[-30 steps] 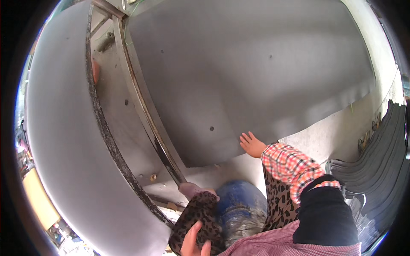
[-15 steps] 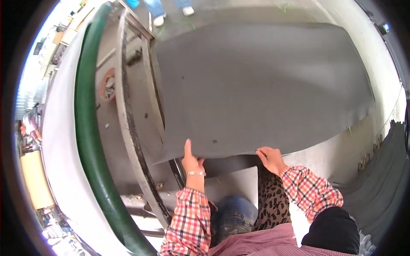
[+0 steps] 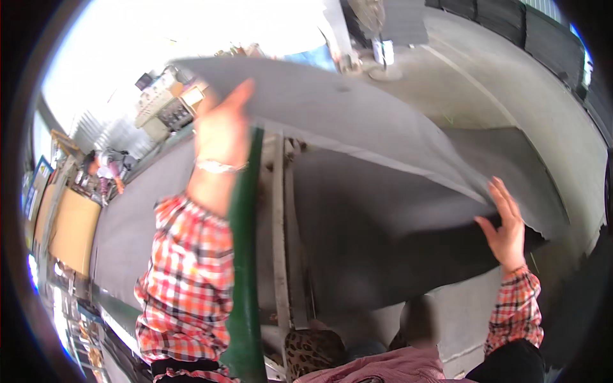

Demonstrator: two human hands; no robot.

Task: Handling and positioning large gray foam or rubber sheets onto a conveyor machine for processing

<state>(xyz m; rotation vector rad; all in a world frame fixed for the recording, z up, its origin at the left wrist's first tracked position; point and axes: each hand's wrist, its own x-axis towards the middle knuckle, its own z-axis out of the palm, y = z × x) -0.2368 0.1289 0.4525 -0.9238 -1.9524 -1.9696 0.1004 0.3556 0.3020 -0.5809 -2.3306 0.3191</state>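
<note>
A large thin grey sheet [image 3: 357,118] is raised and slants across the middle of the view. Its far-left end is up at my left hand [image 3: 223,131], which is blurred but closed on the edge, thumb on top. My right hand [image 3: 509,230] is at the sheet's lower right part, fingers stretched and thumb apart, touching it near a fold. Beneath the raised sheet lies another dark grey sheet [image 3: 383,255], partly in its shadow.
A green roller [image 3: 246,281] and a metal frame bar [image 3: 280,236] run along the left. Beyond them a grey surface [image 3: 143,204] stretches toward a person [image 3: 105,169] and a tan panel [image 3: 76,223]. A fan [image 3: 370,16] stands at the back; dark stacks [image 3: 498,22] line the far right.
Both hands have moved apart, the left one up and to the left with the sheet's edge, the right one to the right. The sheet has lifted, and the view has turned left.
</note>
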